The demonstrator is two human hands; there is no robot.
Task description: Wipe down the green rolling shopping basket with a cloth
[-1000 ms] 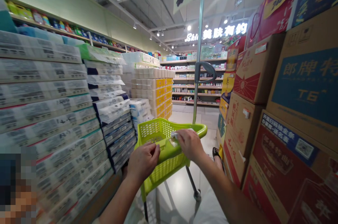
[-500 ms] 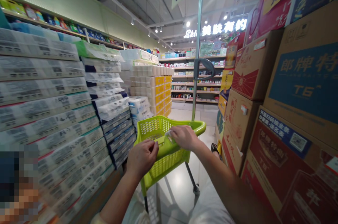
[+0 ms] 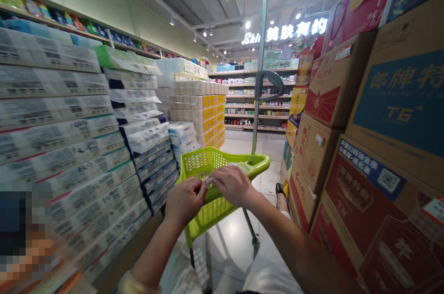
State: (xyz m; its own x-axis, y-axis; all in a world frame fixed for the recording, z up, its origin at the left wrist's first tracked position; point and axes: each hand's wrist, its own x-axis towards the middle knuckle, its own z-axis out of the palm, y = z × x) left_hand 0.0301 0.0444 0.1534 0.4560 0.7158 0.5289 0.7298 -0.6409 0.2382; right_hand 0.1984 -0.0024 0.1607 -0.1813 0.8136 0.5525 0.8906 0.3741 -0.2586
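Note:
A lime-green shopping cart [image 3: 187,161] with a perforated basket stands in front of me. Above its near rim, my left hand [image 3: 184,200] is closed, thumb and fingers pinching one end of a small crumpled white piece [image 3: 209,181]. Whether that is tissue or thin plastic I cannot tell. My right hand [image 3: 233,185] is closed beside it, its fingertips on the same piece, nearly touching the left hand. Something pale [image 3: 242,166] shows just behind the right knuckles. A metal pole [image 3: 261,60] with a grey handle [image 3: 272,85] rises from the cart's right side.
Stacked tissue packs [image 3: 57,120] line the left, and toilet roll packs [image 3: 212,113] stand farther ahead. Cartons [image 3: 371,174] are piled along the right. A person's foot in a dark shoe [image 3: 280,189] shows beside them. Stocked shelves [image 3: 239,104] span the back across the tiled floor [image 3: 274,143].
My right hand has moved left and slightly down, meeting my left hand at the white piece. The cart has barely shifted in view; more of the other person's foot and leg shows.

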